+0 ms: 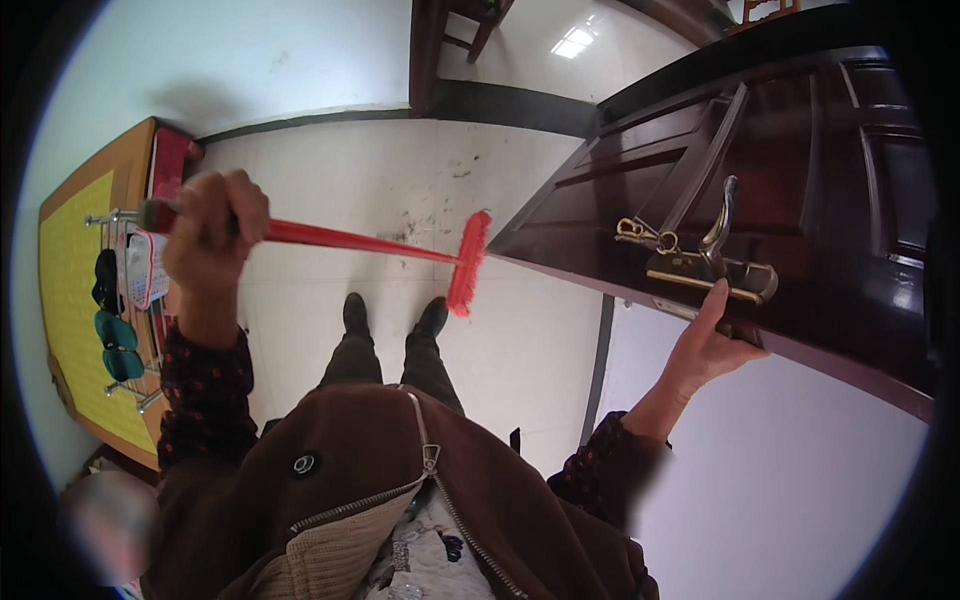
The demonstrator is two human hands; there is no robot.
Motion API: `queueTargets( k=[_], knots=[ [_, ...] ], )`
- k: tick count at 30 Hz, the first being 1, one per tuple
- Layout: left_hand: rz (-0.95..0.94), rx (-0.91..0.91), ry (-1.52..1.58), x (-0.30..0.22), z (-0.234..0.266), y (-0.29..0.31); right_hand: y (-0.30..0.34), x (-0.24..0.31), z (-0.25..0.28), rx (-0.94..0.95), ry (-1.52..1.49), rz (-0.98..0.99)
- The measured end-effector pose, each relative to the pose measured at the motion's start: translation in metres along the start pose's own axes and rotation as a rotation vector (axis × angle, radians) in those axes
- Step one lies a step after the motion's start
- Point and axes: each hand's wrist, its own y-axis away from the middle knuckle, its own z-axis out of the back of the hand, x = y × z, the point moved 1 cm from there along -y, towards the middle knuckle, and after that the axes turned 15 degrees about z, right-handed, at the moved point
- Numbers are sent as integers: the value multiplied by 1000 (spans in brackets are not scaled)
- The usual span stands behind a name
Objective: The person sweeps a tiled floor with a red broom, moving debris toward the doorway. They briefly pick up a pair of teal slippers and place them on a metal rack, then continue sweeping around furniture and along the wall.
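My left hand (210,235) is closed around the top of a red broom handle (340,240). The broom's red bristle head (467,262) rests on the pale tiled floor just ahead of my two dark shoes (395,315). My right hand (710,345) grips the edge of a dark brown wooden door (800,150), just below its brass lever handle (715,255). A bunch of keys (645,235) hangs in the lock beside the handle.
A wooden board with a yellow panel and metal hooks (75,300) hangs on the left wall, with dark caps and a small calendar on it. Dirt specks mark the floor (430,190) ahead. A dark wooden chair leg (430,50) stands further off. A white wall lies at right.
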Motion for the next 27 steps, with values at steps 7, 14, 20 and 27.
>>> queueTargets(
  k=[7,14,20,27],
  knots=[
    [217,-367,82,114,14,8,-2,9,1,57,-13,-37],
    [73,-464,24,36,43,14,0,7,0,13,34,7],
    [-6,-420,-22,-34,37,35,17,20,14,144,311,102],
    [153,-451,147,-41,38,52,298,26,-5,633,-824,-1113]
  ],
)
